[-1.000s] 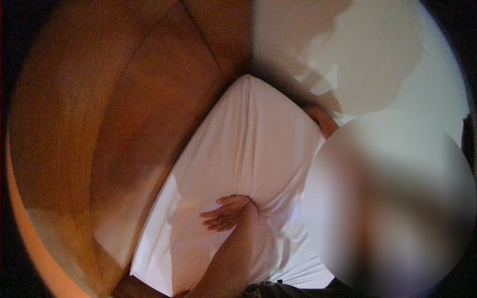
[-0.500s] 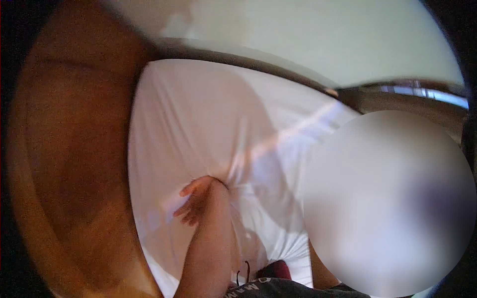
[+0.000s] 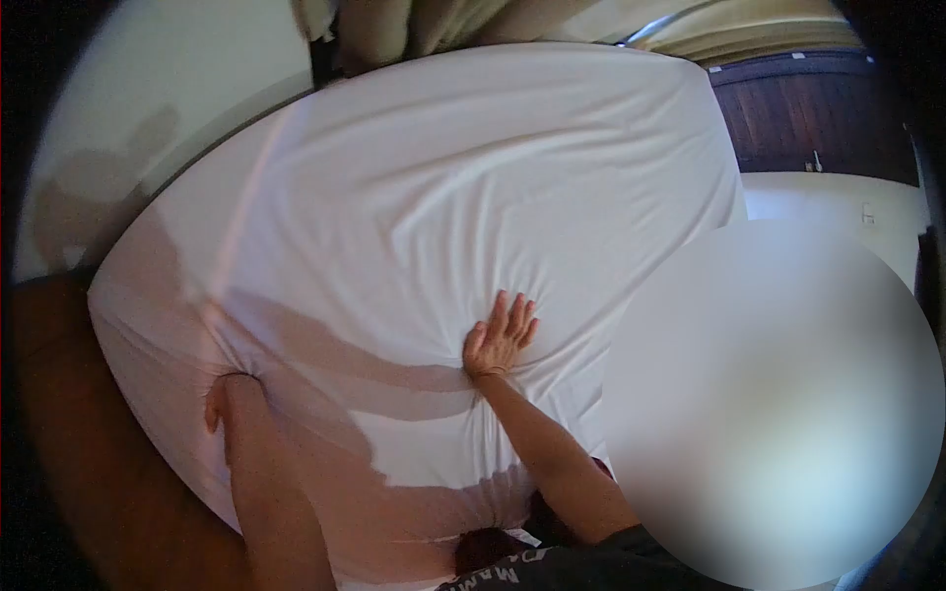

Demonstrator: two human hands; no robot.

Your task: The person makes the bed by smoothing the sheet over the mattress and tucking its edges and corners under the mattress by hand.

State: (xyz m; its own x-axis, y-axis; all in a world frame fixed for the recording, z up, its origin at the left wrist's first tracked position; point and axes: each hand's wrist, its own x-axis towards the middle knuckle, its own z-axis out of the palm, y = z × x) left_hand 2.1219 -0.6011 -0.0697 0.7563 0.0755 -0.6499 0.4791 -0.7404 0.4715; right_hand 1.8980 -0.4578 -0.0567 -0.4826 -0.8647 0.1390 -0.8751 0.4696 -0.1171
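A white fitted sheet covers a mattress and fills most of the view, with creases fanning out around both hands. My left hand presses on the sheet near its left side, the wrist bent and the fingers partly hidden behind the forearm. On the middle of the sheet lies my right hand, palm down with its fingers spread, holding nothing. Shadows of my arms and body fall across the fabric.
A pale wall borders the bed at the upper left. Curtains hang beyond the far edge. Dark wooden furniture stands at the upper right. A blurred disc hides the lower right.
The view has swung to the right, toward the curtains and dark furniture. My right hand has come into view on the sheet. My left hand now appears farther left in the picture.
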